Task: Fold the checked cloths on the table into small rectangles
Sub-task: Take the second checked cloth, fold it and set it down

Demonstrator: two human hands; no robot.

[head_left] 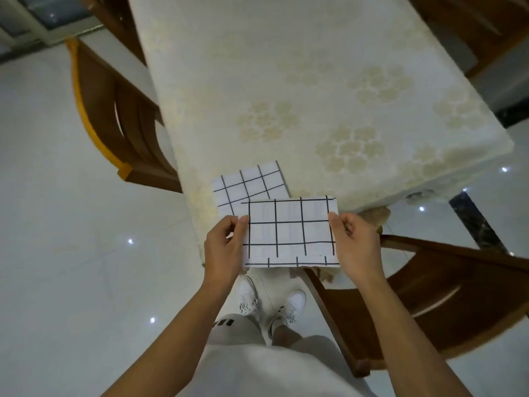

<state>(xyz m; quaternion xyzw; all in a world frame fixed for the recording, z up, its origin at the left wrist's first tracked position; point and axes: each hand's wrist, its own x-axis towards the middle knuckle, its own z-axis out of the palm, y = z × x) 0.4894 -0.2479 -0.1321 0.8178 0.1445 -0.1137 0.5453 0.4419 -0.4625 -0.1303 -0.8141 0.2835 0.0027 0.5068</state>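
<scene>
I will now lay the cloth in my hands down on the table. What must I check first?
1. Left hand pinches the held cloth at its left edge: ok.
2. Right hand pinches its right edge: ok.
3. Held cloth is a flat rectangle: ok.
4. Its lower layers lie even: cannot tell.
5. Other folded cloth lies flat on the table: ok.
6. Table has bare space beyond it: ok.

wooden chair (100, 90), glossy floor (71, 253), white shoes (247, 296)
</scene>
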